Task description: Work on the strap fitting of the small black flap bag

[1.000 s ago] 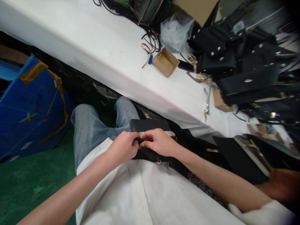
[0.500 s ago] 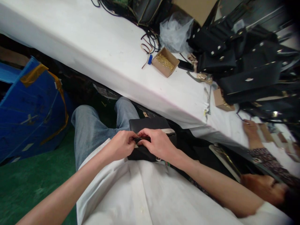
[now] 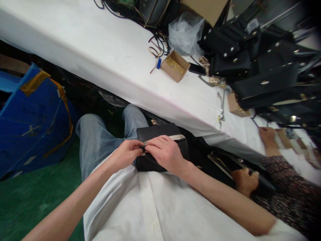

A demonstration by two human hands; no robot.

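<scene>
Both hands, left hand (image 3: 127, 153) and right hand (image 3: 164, 152), pinch black bag (image 3: 160, 132).

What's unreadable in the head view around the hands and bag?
- Head view: the black bag opening, covered by the left hand and right hand.
- What the fingertips pinch: too small, hidden by the fingers.
- Gold parts in the small box: too small to identify.
- Co-worker's hand: what it holds is dark and blurred.

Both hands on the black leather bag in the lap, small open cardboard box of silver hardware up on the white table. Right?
Not quite: the head view shows gold hardware, not silver, in the small open cardboard box on the white table. The rest holds: left hand and right hand are both on the black leather bag in the lap.
</scene>
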